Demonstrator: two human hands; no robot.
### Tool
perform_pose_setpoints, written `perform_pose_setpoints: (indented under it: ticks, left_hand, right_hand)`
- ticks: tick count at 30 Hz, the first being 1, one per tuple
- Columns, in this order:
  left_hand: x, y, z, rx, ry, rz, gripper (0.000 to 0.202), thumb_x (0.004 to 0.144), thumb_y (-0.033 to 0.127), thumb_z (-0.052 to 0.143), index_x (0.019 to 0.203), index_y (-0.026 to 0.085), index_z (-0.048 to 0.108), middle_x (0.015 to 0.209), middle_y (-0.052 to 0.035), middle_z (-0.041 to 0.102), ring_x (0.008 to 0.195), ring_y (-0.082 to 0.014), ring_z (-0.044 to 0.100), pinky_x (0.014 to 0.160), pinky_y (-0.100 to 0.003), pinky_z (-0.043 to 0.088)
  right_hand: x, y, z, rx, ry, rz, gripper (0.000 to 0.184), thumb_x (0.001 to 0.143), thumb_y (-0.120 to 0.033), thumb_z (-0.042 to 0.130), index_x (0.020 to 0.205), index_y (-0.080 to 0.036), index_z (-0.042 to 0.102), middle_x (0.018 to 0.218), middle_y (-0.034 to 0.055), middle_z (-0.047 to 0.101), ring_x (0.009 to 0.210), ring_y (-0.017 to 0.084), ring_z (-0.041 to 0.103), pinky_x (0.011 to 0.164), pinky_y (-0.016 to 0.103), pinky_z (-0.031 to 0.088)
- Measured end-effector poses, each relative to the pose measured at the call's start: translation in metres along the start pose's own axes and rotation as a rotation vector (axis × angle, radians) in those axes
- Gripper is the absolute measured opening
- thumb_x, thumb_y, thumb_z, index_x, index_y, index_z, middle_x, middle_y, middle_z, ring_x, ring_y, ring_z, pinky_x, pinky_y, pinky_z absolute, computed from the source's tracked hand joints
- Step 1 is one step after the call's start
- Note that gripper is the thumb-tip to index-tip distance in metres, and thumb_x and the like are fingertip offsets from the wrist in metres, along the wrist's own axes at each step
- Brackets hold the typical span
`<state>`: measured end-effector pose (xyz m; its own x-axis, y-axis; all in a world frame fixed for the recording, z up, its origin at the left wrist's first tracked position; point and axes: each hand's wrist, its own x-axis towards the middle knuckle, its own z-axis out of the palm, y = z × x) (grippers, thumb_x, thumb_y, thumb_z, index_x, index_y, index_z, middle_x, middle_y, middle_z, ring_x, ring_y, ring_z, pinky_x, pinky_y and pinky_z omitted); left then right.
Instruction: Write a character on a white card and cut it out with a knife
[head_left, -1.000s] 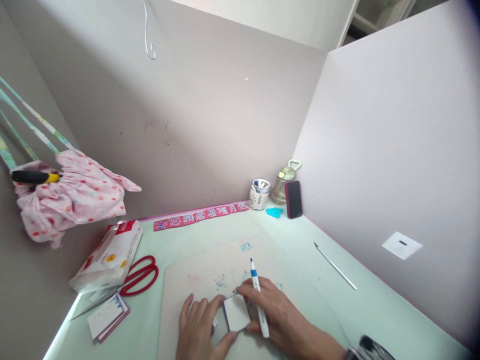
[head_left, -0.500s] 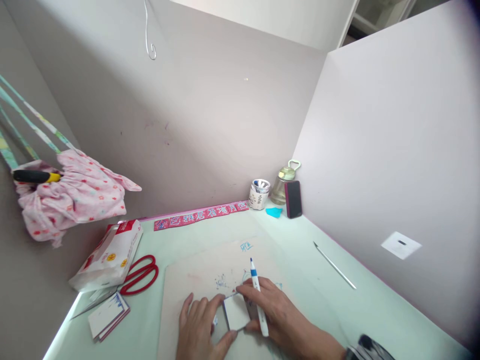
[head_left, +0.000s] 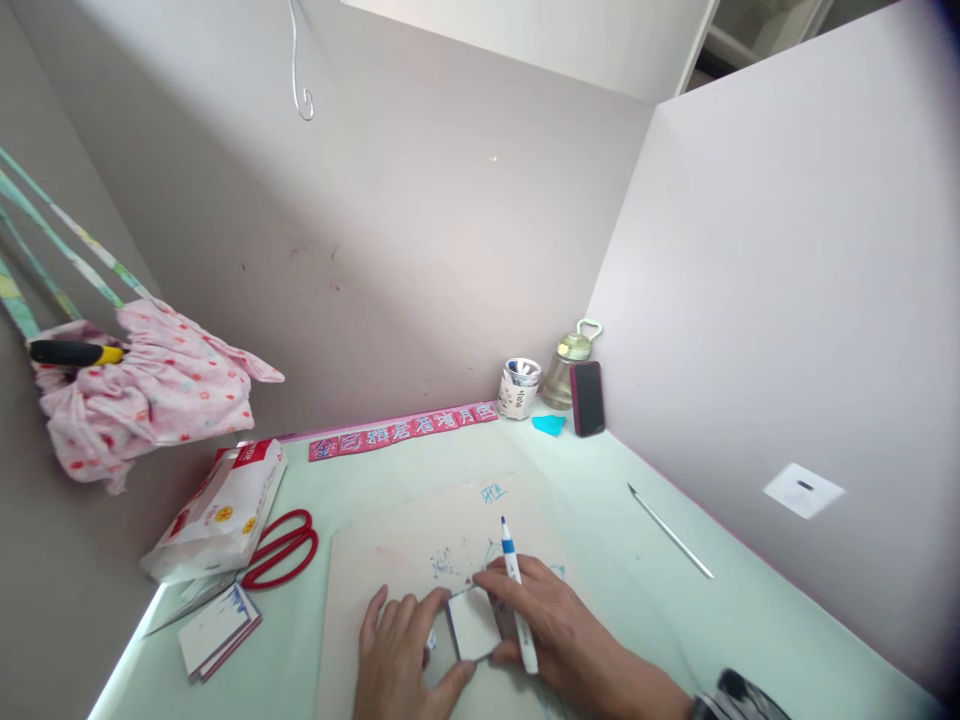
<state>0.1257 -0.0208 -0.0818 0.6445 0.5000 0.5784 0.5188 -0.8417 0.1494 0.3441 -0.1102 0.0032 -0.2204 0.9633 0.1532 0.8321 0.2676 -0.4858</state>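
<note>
Both of my hands meet over a small white card [head_left: 472,624] lying on a pale cutting board [head_left: 405,545] near the front of the desk. My left hand [head_left: 397,660] lies flat with fingers spread, its thumb against the card's lower edge. My right hand [head_left: 544,625] pinches the card's far corner and holds a blue-tipped white marker [head_left: 516,585] between its fingers, the tip pointing away from me. Blue scribbles mark the board just beyond the card.
Red scissors [head_left: 281,550], a red-and-white packet [head_left: 217,510] and a stack of cards [head_left: 217,632] lie at left. A pink cloth bag [head_left: 142,395] hangs on the left wall. A cup [head_left: 519,387], bottle [head_left: 566,370] and phone [head_left: 587,397] stand in the back corner. A thin stick [head_left: 670,532] lies right.
</note>
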Motion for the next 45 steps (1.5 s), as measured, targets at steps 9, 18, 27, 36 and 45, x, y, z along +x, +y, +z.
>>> perform_pose_setpoints:
  ticks: [9, 18, 27, 36, 45]
  left_hand:
    - [0.0003, 0.0011, -0.0005, -0.002, 0.000, -0.003, 0.058, 0.076, 0.049, 0.076, 0.122, 0.021, 0.056, 0.082, -0.0003, 0.072, 0.072, -0.0241, 0.071, 0.092, -0.054, 0.048]
    - [0.0010, 0.0010, -0.0002, -0.011, -0.002, -0.012, 0.059, 0.074, 0.047, 0.078, 0.123, 0.022, 0.055, 0.083, 0.0000, 0.072, 0.072, -0.0240, 0.071, 0.092, -0.053, 0.048]
    - [0.0004, 0.0006, -0.0010, -0.026, -0.013, -0.016, 0.056, 0.076, 0.047, 0.076, 0.123, 0.023, 0.055, 0.085, -0.0011, 0.073, 0.073, -0.0228, 0.071, 0.094, -0.051, 0.049]
    - [0.0016, 0.0018, -0.0020, -0.039, -0.009, -0.031, 0.056, 0.076, 0.045, 0.077, 0.122, 0.023, 0.056, 0.084, -0.0007, 0.073, 0.071, -0.0235, 0.071, 0.093, -0.054, 0.050]
    - [0.0055, 0.0078, -0.0061, -0.042, 0.036, -0.042, 0.057, 0.071, 0.041, 0.081, 0.118, 0.022, 0.056, 0.081, -0.0007, 0.072, 0.068, -0.0241, 0.071, 0.090, -0.056, 0.050]
  right_hand:
    - [-0.0014, -0.0012, -0.0018, 0.007, -0.010, 0.012, 0.064, 0.076, -0.007, 0.079, 0.134, -0.019, 0.052, 0.122, 0.0129, 0.065, 0.109, 0.029, 0.056, 0.095, 0.041, 0.048]
    - [-0.0011, -0.0023, -0.0021, -0.007, -0.009, 0.012, 0.062, 0.078, -0.009, 0.078, 0.134, -0.019, 0.052, 0.121, 0.0131, 0.065, 0.108, 0.028, 0.057, 0.095, 0.040, 0.048]
    - [-0.0020, 0.0036, 0.0025, -0.002, 0.024, -0.022, 0.060, 0.079, -0.016, 0.078, 0.134, -0.020, 0.052, 0.120, 0.0136, 0.065, 0.109, 0.028, 0.058, 0.094, 0.041, 0.049]
    - [-0.0025, 0.0053, 0.0044, 0.003, 0.040, -0.035, 0.060, 0.080, -0.014, 0.077, 0.134, -0.022, 0.052, 0.119, 0.0131, 0.066, 0.109, 0.028, 0.058, 0.095, 0.041, 0.049]
    - [-0.0016, 0.0027, 0.0020, 0.004, 0.033, -0.026, 0.057, 0.082, -0.016, 0.076, 0.133, -0.021, 0.052, 0.119, 0.0128, 0.066, 0.109, 0.028, 0.057, 0.094, 0.040, 0.049]
